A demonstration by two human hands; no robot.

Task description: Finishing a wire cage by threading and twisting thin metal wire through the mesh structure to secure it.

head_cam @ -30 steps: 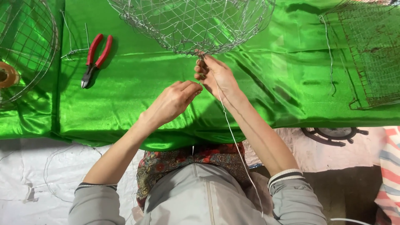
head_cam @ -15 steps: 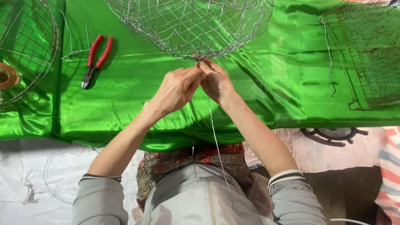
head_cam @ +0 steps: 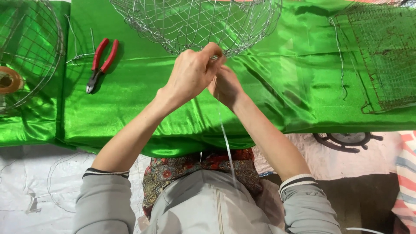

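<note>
Your left hand (head_cam: 190, 73) lies over your right hand (head_cam: 225, 86), and both meet at the near rim of the round wire basket (head_cam: 195, 24), which stands on the green cloth (head_cam: 173, 108) at the far middle of the scene. The left fingers are closed in a pinch on the rim wire. The right hand is mostly hidden under the left one, so I cannot tell how its fingers are set. A thin loose wire (head_cam: 226, 147) runs from the hands down toward your lap.

The mesh of the basket looks already woven and its rim looks formed. As I judge it, the binding of the rim is in progress at this near point, and a long free end of wire is left to use.

The red-handled pliers (head_cam: 100, 63) lie untouched at the left, well apart from your hands. Another round wire frame (head_cam: 39, 52) is at the far left, and a flat rusty mesh panel (head_cam: 381, 56) lies at the right.
</note>
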